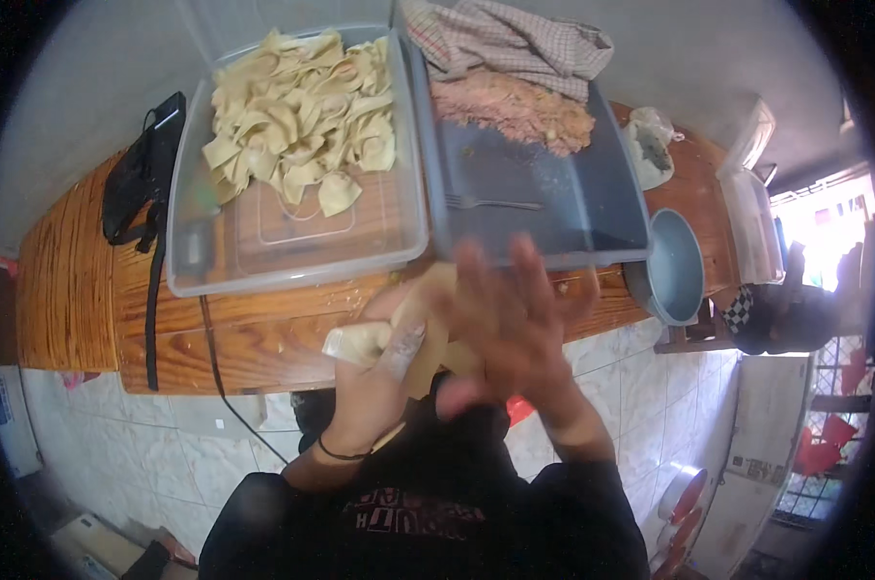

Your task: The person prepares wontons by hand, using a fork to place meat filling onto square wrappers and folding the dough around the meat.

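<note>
My left hand (373, 399) holds pale wonton wrappers (426, 355), with the thumb laid over them. One folded wrapper (352, 344) sticks out on the left of the thumb. White flour marks the thumb. My right hand (518, 337) is raised just right of the wrappers, its fingers spread and blurred by motion; I see nothing held in it. Beyond the hands, a clear plastic container (299, 279) has a heap of folded wontons (307, 109) in its far part. The blue-grey tray (510, 235) beside it contains pink minced filling (513, 109) and a metal fork (494, 204).
A checked cloth (513, 40) covers the far end of the filling. Right of the tray are a knotted plastic bag (651, 148) and a light-blue bowl (675, 268) near the wooden table's edge (278, 362). A black bag (136, 181) with a hanging strap lies at left.
</note>
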`<action>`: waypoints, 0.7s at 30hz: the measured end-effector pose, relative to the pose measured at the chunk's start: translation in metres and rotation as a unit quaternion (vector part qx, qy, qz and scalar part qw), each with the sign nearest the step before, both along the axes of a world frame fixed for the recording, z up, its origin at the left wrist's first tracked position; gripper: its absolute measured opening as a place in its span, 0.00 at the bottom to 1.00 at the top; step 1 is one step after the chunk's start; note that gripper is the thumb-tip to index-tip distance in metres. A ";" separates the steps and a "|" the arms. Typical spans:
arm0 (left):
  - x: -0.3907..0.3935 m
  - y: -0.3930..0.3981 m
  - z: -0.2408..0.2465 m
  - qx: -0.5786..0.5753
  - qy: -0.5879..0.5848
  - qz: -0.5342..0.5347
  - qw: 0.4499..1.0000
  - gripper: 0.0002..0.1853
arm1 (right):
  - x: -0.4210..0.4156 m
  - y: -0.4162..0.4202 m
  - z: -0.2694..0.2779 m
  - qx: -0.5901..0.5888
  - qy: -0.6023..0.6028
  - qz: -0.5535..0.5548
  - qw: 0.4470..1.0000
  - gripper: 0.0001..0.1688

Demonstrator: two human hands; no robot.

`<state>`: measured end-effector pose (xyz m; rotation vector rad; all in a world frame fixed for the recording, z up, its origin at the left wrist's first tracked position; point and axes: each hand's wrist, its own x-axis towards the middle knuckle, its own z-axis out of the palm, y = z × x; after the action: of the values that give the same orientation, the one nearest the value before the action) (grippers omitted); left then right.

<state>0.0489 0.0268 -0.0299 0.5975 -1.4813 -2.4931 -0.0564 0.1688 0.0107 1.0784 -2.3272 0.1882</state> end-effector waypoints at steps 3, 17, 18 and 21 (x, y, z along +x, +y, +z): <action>0.011 0.001 0.005 0.031 0.003 0.006 1.000 0.21 | 0.004 0.003 0.001 -0.077 -0.060 0.017 0.995 0.41; -0.010 0.002 -0.001 -0.130 0.179 -0.003 0.975 0.17 | 0.020 -0.008 0.007 -0.464 -0.574 0.063 0.672 0.34; -0.010 0.001 -0.008 -0.119 0.196 -0.004 0.973 0.17 | 0.022 -0.006 0.002 -0.451 -0.541 0.088 0.704 0.34; -0.011 -0.015 -0.019 -0.238 0.222 -0.045 0.944 0.17 | 0.021 -0.003 -0.012 -0.441 -0.528 0.110 0.717 0.32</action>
<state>0.0378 0.0118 -0.0493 -0.1121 -1.8375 -2.0110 -0.0349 0.1656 -0.0013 0.7417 -2.3163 2.2527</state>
